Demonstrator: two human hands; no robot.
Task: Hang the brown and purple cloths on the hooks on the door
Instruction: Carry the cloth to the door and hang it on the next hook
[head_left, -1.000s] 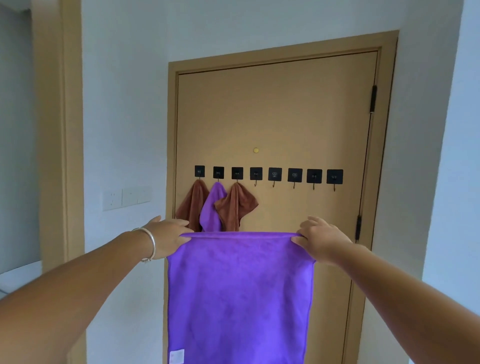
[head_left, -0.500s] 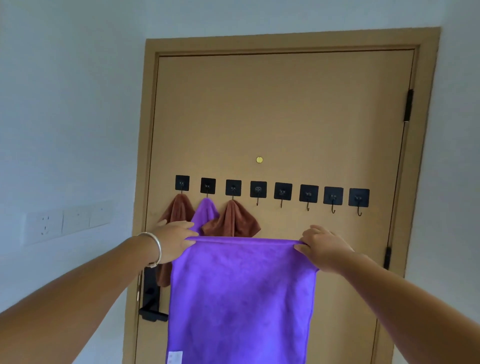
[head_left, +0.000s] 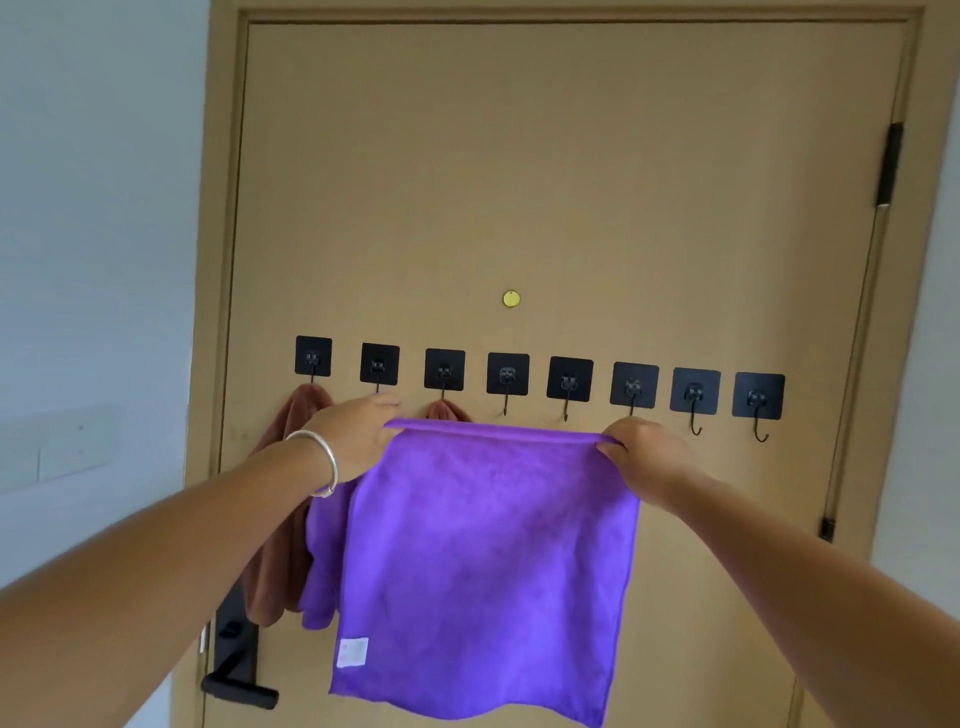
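Against the tan door (head_left: 571, 182), seen from the head camera, a purple cloth (head_left: 483, 561) hangs spread flat in the air, held by its top edge. The left hand (head_left: 353, 436), with a silver bracelet (head_left: 319, 460) on its wrist, pinches the top left corner; the right hand (head_left: 644, 457) pinches the top right corner, so each grip is closed on the cloth. A white label (head_left: 352, 651) shows near the cloth's lower left corner. Across the door runs a row of eight black hooks (head_left: 570, 379), and the cloth's top edge sits just below it, spanning roughly from the third hook to the sixth. A brown cloth (head_left: 280, 561) hangs from the leftmost hook, a second purple cloth (head_left: 324, 571) hangs beside it, partly hidden behind the left wrist, and another brown cloth (head_left: 447, 410) peeks out under the third hook. The five hooks on the right are bare. A black door handle (head_left: 236, 670) sits at the lower left of the door, and a small brass peephole (head_left: 511, 299) lies above the hooks.
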